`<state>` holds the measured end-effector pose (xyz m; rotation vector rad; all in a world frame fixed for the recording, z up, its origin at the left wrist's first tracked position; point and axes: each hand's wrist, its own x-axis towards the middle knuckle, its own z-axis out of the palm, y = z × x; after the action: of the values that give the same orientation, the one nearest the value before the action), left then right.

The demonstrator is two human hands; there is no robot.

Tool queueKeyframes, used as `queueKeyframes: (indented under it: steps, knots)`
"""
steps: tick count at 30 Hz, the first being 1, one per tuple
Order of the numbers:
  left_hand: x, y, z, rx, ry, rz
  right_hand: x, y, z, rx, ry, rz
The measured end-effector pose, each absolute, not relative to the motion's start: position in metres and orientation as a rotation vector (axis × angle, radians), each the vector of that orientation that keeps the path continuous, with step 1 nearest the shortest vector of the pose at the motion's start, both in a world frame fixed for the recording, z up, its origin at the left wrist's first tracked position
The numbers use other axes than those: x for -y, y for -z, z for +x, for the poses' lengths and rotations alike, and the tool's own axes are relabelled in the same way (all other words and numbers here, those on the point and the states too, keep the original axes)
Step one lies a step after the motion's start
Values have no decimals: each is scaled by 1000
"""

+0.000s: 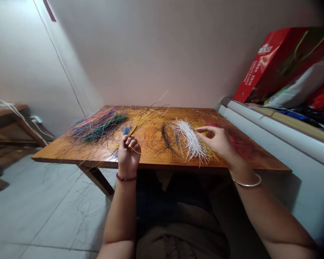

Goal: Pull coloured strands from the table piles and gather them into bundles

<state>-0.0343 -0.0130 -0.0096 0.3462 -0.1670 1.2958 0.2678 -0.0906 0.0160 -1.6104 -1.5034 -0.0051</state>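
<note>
Yellow strands (pixel 140 121) are fanning up and rightward from the left hand (pixel 129 153), its grip clamping them left of centre. At centre right, the right hand (pixel 218 141) is hovering nearest the white bundle (pixel 190 139), which is slanting down-rightward; whether this grip is holding anything is unclear.

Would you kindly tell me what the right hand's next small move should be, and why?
Perhaps move the right hand across to pinch one of the yellow strands in the left hand: their far ends fan apart, while the right hand is by the white strands, holding nothing clearly visible.
</note>
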Motion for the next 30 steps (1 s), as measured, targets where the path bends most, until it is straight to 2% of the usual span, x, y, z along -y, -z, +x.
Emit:
queueKeyframes:
  steps: [2,5,17,23,30]
  knots:
    - [16,10,-31,192,-1242,311,88,-20,234,1553,-218,-1486]
    - [20,9,-28,216,-1197,291,76,-18,192,1611,-378,-1400]
    - [23,8,-25,190,-1184,267,28,-7,139,1649,-568,-1154]
    - [18,7,-41,229,-1239,313,59,-15,171,1599,-400,-1316]
    - [11,4,-64,264,-1357,372,79,-35,306,1134,88,-1713]
